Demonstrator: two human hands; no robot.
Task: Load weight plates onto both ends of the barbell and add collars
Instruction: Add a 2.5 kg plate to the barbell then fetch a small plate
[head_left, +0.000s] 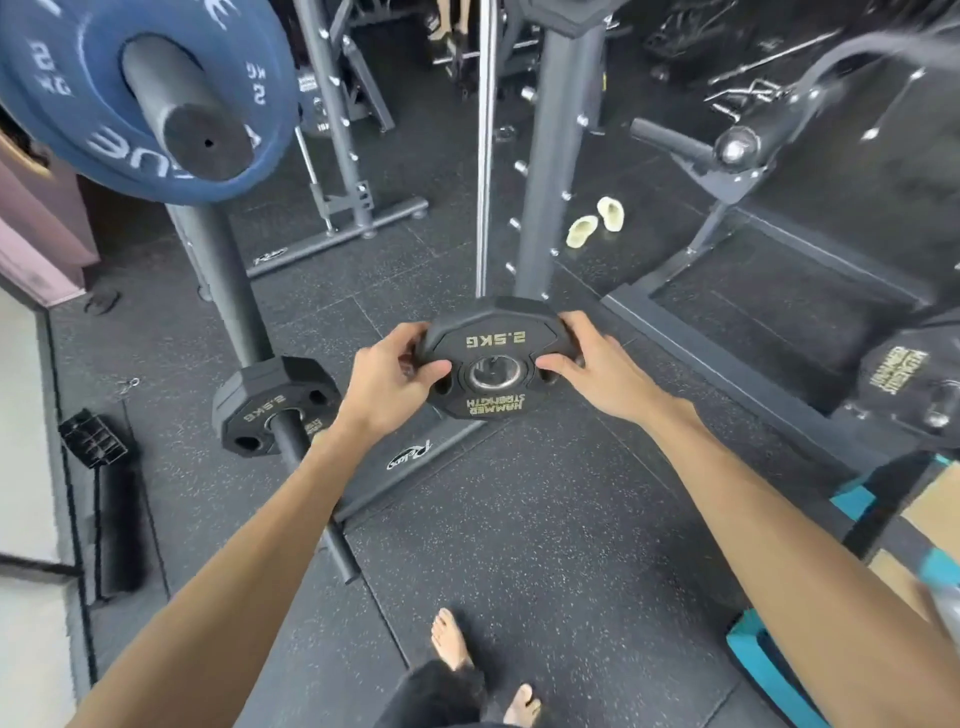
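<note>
One black 2.5 kg plate (491, 358) is held in mid-air above the speckled rubber floor (545, 519), its lettering upside down to the camera. The left hand (387, 384) grips its left edge and the right hand (592, 364) its right edge, both thumbs pressed on the face beside the steel-ringed centre hole. To the left, a second black 2.5 kg plate (275, 405) sits on a low storage peg (296, 441). At upper left, one blue plate (104, 98) is already on the barbell sleeve (192, 109). Two pale slippers (597, 221) lie beyond the rack upright (550, 171). Two bare feet (467, 660) show below.
</note>
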